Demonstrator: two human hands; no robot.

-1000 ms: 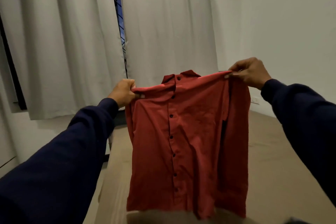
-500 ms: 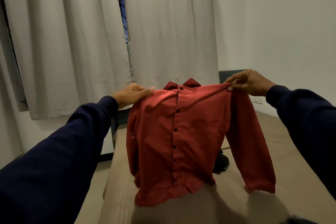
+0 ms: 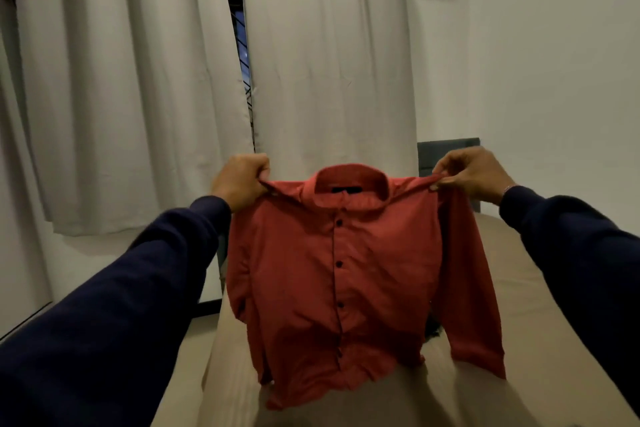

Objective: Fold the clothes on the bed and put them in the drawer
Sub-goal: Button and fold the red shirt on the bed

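Observation:
A red button-up shirt (image 3: 332, 274) with dark buttons hangs in front of me, front side facing me, collar up. My left hand (image 3: 239, 180) grips its left shoulder in a closed fist. My right hand (image 3: 467, 173) pinches the right shoulder between thumb and fingers. The hem and the right sleeve cuff touch the tan bed (image 3: 540, 340) below. A dark garment (image 3: 433, 329) shows only as a sliver behind the shirt. No drawer is in view.
Grey curtains (image 3: 138, 97) hang on a rod along the far wall, with a narrow gap showing a barred window. A dark headboard (image 3: 446, 152) stands against the white right wall. Floor runs along the bed's left side.
The shirt has dropped lower and spread wider, its hem now resting on the bed. My left hand went from flat on the shoulder to a closed grip. The view pulled back.

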